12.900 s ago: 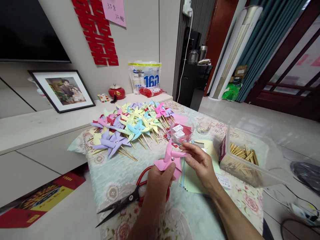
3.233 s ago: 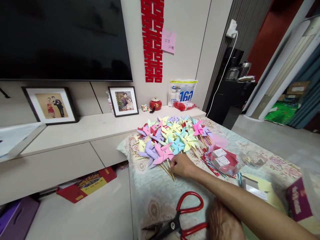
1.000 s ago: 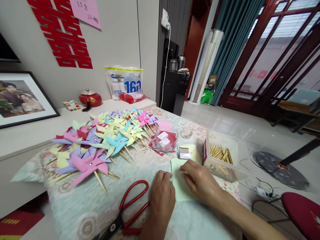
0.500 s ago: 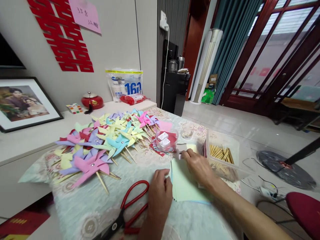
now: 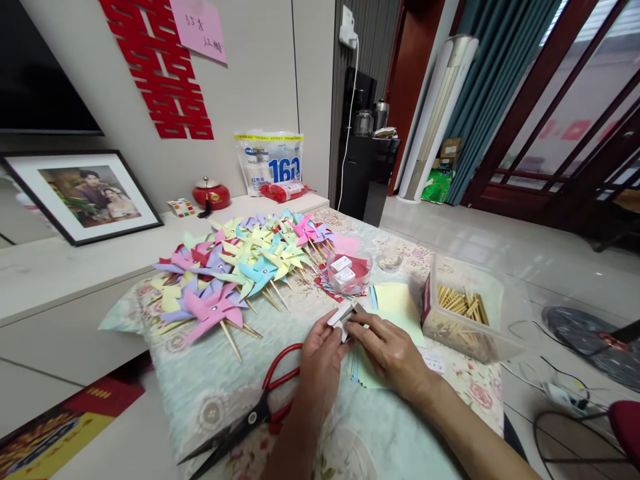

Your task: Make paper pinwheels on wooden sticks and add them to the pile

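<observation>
Left hand (image 5: 320,350) and right hand (image 5: 393,350) together, fingertips pinched, forearms extended.

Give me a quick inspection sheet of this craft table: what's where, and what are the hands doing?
Surface: table under a floral cloth.
Job's things: small white box, pinched by both hands over the stacked paper sheets.
Clutter: paper pinwheels, red scissors, clear tub of sticks, round dish of small boxes.
Hands: left hand and right hand, both closed on the box.
Cables: floor cables; wall charger cord.
Surroundings: framed photo, red wall cutout.
</observation>
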{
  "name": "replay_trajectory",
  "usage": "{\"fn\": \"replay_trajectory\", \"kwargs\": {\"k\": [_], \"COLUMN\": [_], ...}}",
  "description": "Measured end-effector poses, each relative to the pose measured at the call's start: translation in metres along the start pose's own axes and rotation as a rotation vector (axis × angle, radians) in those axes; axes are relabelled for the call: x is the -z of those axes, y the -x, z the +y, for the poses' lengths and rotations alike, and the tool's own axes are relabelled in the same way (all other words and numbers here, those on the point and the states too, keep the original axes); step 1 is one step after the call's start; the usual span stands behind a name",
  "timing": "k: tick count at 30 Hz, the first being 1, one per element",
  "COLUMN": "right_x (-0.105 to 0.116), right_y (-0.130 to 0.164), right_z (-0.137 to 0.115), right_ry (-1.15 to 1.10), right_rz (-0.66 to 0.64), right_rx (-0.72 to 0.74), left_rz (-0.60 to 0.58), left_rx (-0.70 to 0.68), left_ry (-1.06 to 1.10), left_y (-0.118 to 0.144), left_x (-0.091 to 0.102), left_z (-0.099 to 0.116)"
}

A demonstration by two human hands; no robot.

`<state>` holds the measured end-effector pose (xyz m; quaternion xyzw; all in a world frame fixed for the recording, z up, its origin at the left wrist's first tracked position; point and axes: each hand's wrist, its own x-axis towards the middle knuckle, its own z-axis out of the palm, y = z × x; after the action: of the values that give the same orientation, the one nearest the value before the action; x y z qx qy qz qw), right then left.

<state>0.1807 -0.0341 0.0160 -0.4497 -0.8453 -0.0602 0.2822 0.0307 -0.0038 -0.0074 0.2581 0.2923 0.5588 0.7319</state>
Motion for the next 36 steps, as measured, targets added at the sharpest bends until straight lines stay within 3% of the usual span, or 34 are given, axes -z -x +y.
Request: {"fn": "replay_trajectory", "kwargs": {"k": [4, 6, 9, 12, 18, 21, 26, 30, 36], "right_x": [0.004, 0.008, 0.015, 0.020, 0.042, 0.065, 0.091, 0.090, 0.072], "right_y": [-0.001, -0.005, -0.014, -0.023, -0.047, -0.065, -0.094, -0.102, -0.105], "right_z": [0.003, 0.007, 0.011, 0.012, 0.024, 0.051, 0.119, 0.158, 0.173], "right_ry": [-0.214, -0.247, -0.262, -0.205, -0.018, 0.112, 0.374, 0.437, 0.524], "right_rz": [0.206, 0.231, 0.060, -0.126, -0.282, -0.318, -0.459, -0.582, -0.770], "right_rx": [-0.194, -0.335, -0.471, -0.499, -0.481, -0.513, -0.621, -0.696, -0.774], "left_rz": [0.049, 0.055, 0.049, 0.028, 0.072, 0.107, 0.134, 0.170, 0.193], "left_rx": [-0.010, -0.008, 0.008, 0.004, -0.040, -0.026, 0.000, 0.025, 0.025], "left_ry": [-0.024, -0.055, -0.131, -0.179, -0.230, -0.323, -0.425, -0.464, -0.501], "left_y": [-0.001, -0.001, -0.003, -0.005, -0.004, -0.002, -0.002, -0.006, -0.009], "left_x": [0.003, 0.004, 0.005, 0.007, 0.007, 0.005, 0.003, 0.003, 0.002], "left_z": [-0.001, -0.003, -0.008, -0.015, -0.018, -0.014, -0.012, -0.014, -0.017]}}
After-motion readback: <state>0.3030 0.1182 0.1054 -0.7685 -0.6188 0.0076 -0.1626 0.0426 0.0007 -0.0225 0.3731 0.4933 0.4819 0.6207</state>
